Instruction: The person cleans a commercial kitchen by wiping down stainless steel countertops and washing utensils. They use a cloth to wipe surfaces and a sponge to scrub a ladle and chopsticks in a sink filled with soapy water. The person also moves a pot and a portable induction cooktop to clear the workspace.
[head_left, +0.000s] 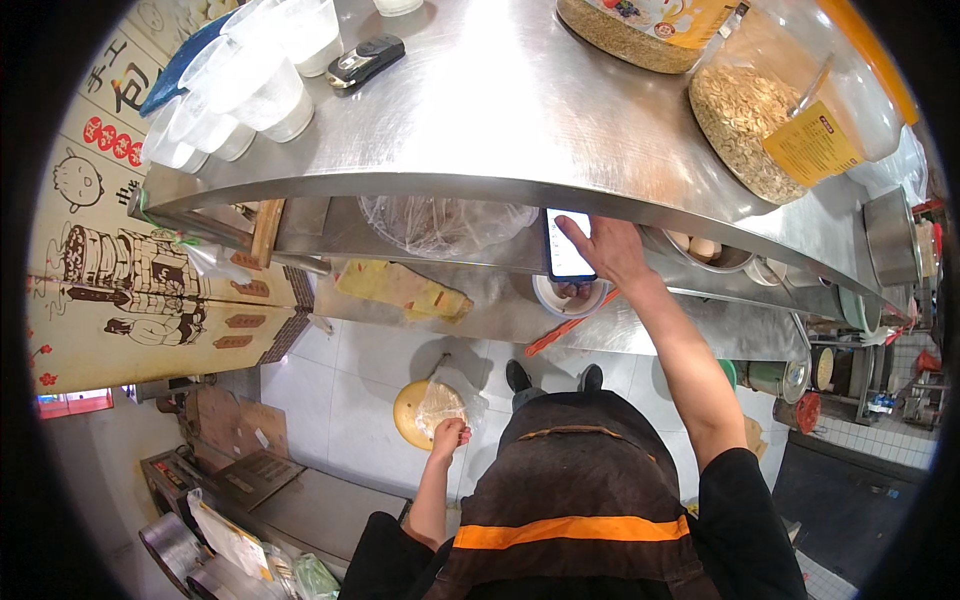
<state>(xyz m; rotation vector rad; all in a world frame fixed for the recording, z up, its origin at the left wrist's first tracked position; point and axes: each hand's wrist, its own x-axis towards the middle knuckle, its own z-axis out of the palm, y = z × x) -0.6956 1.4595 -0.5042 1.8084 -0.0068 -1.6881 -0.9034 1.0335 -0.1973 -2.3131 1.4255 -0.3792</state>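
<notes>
My right hand (616, 253) grips a smartphone (568, 251) just below the front edge of the upper steel shelf. Its thumb lies over the lit screen, and fingertips show beneath the phone. A white tub (551, 298) is partly hidden under them. Lower down, my left hand (448, 437) is closed on the gathered neck of a clear plastic bag (454, 390). Something round and pale brown shows through the bag; I cannot tell what it is. From above, the bag overlaps a round yellow stool seat (409, 420).
Clear plastic cups (262, 97) and a black key fob (366, 61) stand on the upper steel shelf (465, 127), left of an oat jar (742, 112). Below are a bowl of eggs (731, 259), an orange stick (559, 336) and a yellow cloth (401, 289).
</notes>
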